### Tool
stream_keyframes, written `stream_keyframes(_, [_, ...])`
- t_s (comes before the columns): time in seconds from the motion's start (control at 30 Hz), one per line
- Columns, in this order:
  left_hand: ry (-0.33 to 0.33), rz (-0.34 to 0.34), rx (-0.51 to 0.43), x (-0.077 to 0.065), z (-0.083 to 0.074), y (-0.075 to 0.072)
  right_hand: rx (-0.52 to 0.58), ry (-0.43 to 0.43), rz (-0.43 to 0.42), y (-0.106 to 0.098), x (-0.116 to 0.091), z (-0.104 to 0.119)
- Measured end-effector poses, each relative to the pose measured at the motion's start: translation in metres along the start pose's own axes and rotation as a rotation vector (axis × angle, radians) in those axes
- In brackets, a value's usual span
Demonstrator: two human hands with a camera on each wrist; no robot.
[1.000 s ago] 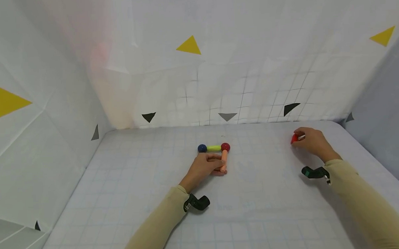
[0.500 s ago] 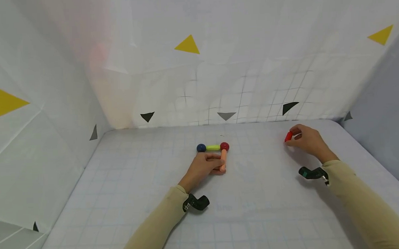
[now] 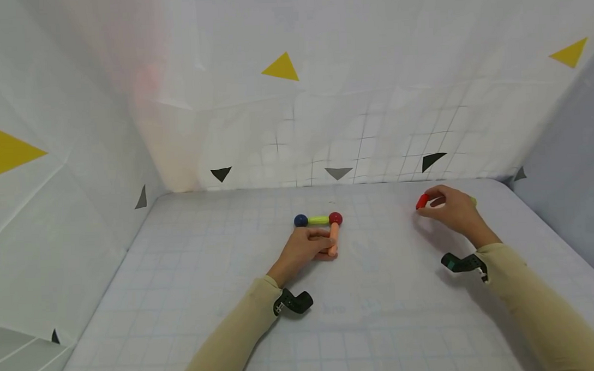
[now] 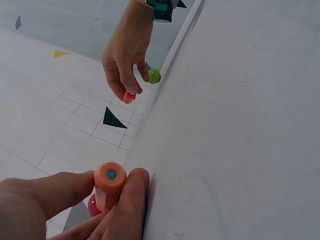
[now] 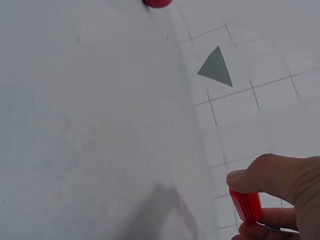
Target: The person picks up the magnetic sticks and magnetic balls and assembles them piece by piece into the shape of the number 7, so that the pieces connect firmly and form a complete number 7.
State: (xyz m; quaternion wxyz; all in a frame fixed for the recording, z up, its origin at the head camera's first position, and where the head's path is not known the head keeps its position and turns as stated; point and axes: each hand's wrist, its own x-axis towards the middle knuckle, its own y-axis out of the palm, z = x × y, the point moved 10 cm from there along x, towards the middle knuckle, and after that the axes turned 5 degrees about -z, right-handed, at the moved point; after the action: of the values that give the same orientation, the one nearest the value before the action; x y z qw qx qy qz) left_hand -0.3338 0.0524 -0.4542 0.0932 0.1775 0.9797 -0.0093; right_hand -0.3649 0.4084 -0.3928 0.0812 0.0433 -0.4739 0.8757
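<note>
My left hand (image 3: 304, 245) pinches an orange magnetic stick (image 3: 334, 236) between thumb and fingers. In the left wrist view its near end shows a round metal disc. The stick's far end meets a red ball (image 3: 335, 218), from which a yellow-green stick (image 3: 319, 220) runs left to a dark blue ball (image 3: 300, 221). My right hand (image 3: 452, 208), farther right above the table, pinches a short red stick (image 3: 422, 201) between thumb and fingertips; the right wrist view shows the ribbed red stick (image 5: 246, 206) closely. Behind that hand, a green ball (image 4: 154, 76) is partly hidden in the head view.
White gridded sheeting covers the table (image 3: 381, 335). A white back wall (image 3: 392, 111) rises behind it, with yellow and black triangles stuck on. Side walls stand left and right. Both wrists carry black cameras.
My right hand has moved left with the red stick, and the green ball has come into view behind it. My left hand stays on the orange stick.
</note>
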Motion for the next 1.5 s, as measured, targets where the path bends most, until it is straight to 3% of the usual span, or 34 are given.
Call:
stream_keyframes(0.53, [0.008, 0.014, -0.007, -0.001, 0.0, 0.0, 0.093, -0.066, -0.037, 0.008, -0.024, 0.048])
stream_keyframes(1.07, [0.001, 0.006, -0.018, 0.0, 0.001, 0.001, 0.132, -0.153, -0.063, 0.018, -0.039, 0.08])
stream_keyframes(1.5, [0.038, -0.038, 0.089, 0.001, -0.001, -0.003, 0.167, -0.232, -0.054, 0.032, -0.055, 0.103])
